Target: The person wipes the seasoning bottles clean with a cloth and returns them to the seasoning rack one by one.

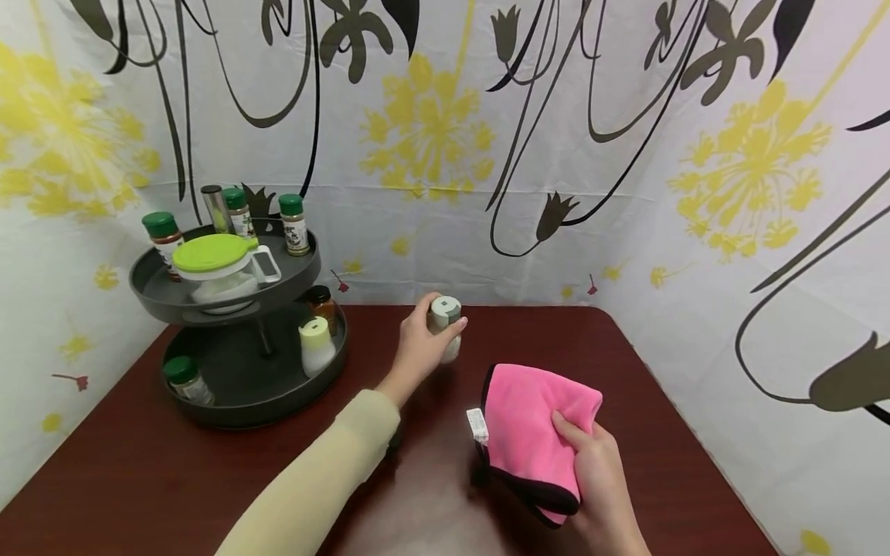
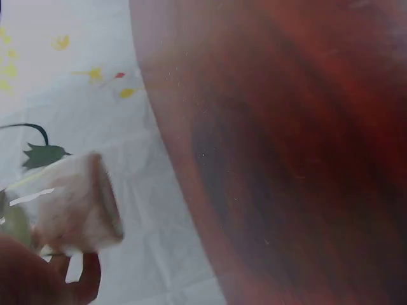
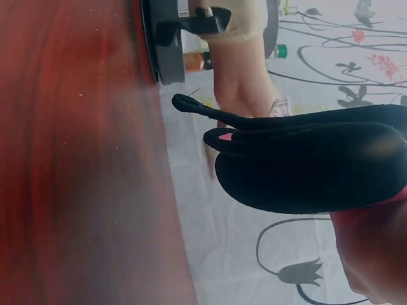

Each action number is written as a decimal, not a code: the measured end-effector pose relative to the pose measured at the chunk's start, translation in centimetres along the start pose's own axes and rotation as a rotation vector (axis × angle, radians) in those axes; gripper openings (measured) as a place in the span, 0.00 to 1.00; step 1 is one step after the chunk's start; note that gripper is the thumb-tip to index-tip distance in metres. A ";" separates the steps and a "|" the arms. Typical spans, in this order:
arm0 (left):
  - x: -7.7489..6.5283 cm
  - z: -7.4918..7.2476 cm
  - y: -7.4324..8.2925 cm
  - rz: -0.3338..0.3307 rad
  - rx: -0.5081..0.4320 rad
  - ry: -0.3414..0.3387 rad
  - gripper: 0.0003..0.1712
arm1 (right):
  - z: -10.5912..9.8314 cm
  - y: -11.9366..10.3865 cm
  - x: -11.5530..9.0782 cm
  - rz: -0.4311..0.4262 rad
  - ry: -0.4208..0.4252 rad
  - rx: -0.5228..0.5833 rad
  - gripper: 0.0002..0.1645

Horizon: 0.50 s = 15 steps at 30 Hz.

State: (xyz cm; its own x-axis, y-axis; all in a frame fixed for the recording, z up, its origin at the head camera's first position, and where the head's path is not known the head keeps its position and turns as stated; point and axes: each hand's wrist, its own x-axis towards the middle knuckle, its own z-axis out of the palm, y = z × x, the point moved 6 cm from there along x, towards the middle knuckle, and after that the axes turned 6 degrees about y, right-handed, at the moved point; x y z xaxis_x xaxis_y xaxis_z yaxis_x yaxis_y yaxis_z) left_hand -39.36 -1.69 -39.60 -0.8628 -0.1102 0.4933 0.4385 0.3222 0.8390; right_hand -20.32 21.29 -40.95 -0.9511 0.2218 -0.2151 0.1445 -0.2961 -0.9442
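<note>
My left hand [image 1: 420, 340] grips a small shaker bottle [image 1: 446, 310] with a pale grey-green cap, held over the far middle of the table. In the left wrist view the clear body of the bottle [image 2: 79, 203] shows, with the fingers around it. My right hand [image 1: 601, 463] holds a folded pink cloth [image 1: 528, 421] with black edging and a white tag, nearer the front right. The black edge of the cloth [image 3: 305, 165] fills much of the right wrist view. The cloth and the bottle are apart.
At the left stands a dark two-tier turntable rack [image 1: 257, 413]. Its upper tier bears green-capped spice jars [image 1: 295, 228] and a lime-lidded container [image 1: 215, 255]. Below are a yellow-capped shaker [image 1: 316, 347] and other jars. A patterned curtain [image 1: 431, 255] hangs behind the brown table [image 1: 556, 332].
</note>
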 end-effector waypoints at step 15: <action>-3.9 -16.9 2.3 0.209 0.404 0.292 0.29 | 0.2 0.3 0.1 -0.008 -0.001 0.039 0.14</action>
State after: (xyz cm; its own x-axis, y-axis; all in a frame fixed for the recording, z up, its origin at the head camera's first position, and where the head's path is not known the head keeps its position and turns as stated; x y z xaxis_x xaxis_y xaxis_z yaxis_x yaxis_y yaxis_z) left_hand -30.75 -16.43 -35.68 -0.6363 -0.2433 0.7321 0.4124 0.6947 0.5893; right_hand -20.40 20.99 -41.15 -0.9524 0.2237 -0.2070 0.1259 -0.3298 -0.9356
